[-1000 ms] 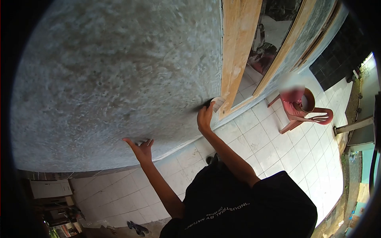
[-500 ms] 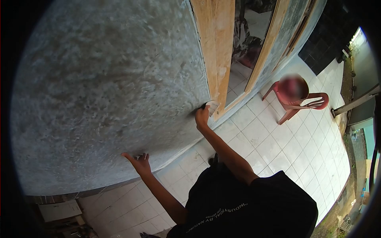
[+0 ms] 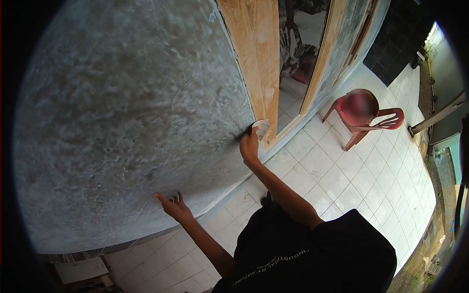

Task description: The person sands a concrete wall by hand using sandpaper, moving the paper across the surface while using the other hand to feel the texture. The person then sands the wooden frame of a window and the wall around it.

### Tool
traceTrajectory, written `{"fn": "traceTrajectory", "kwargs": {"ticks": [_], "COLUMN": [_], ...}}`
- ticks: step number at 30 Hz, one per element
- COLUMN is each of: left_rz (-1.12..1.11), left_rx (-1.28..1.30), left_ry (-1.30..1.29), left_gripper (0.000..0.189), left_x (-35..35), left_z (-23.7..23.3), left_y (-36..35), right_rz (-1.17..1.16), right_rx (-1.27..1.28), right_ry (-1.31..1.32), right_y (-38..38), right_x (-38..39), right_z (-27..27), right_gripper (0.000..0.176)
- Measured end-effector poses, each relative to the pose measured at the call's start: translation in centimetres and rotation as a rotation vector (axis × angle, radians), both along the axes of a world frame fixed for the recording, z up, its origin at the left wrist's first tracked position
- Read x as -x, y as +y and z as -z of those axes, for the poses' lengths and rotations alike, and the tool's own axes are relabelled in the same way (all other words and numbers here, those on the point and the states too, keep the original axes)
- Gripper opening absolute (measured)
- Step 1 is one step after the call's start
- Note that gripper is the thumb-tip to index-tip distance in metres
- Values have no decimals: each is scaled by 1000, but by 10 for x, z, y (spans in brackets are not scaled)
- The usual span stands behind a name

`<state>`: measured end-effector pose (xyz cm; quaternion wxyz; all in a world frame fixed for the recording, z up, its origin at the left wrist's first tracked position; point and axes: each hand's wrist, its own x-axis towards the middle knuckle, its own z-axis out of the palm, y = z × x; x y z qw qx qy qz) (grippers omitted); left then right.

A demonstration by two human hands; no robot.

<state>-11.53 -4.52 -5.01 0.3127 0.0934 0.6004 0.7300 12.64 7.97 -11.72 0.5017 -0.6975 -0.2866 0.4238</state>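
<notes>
My right hand [image 3: 249, 145] is closed on a small, pale piece of sandpaper [image 3: 261, 128] with print on its back. It presses the paper against the lower end of the wooden frame [image 3: 266, 63], right where the wood meets the grey wall [image 3: 127, 107]. Some of the fingers are hidden behind the paper and the hand. Lower and to the left, my left hand [image 3: 177, 207] is close to the wall with its thumb stretched out and fingers apart, holding nothing.
Glass [image 3: 299, 58] is set beside the wooden frame. A red plastic chair [image 3: 354, 115] stands on the white tiled floor [image 3: 337, 171] at right. A wooden post [image 3: 437, 115] rises beyond it. At lower left is a white board-like object [image 3: 80, 270].
The view has shifted slightly. The sandpaper now lies flatter on the wood and shows more of its printed back. My left hand has dipped a little, still open by the wall.
</notes>
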Motion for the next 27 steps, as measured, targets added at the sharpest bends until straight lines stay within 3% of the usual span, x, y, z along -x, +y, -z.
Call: {"fn": "traceTrajectory", "kwargs": {"ticks": [2, 4, 5, 8, 14, 19, 23, 27], "left_rz": [-15, -35, -50, -58, -46, -38, -63, -61], "left_rx": [3, 7, 20, 29, 30, 33, -4, 4], "left_ry": [26, 53, 49, 54, 36, 56, 36, 56], "left_gripper": [110, 109, 109, 108, 108, 109, 110, 115], "left_x": [-14, -21, -21, -24, -19, -26, -29, -30], "left_z": [-12, -18, -18, -18, -16, -22, -24, -19], "left_y": [2, 7, 8, 8, 5, 5, 7, 9], "right_rz": [52, -57, -98, -87, -118, -235, -125, -265], "right_rx": [22, -179, -201, -401, -405, -442, -425, -485], "right_ry": [90, 96, 11, -98, -142, -153, -206, -158], "right_y": [6, -5, -19, -22, -21, -43, -18, -56], "right_x": [-4, -4, -7, -3, 9, 30, 18, 50], "right_z": [4, -3, -43, -74, -69, -113, -88, -128], "right_gripper": [57, 61, 60, 61, 67, 74, 80, 83]}}
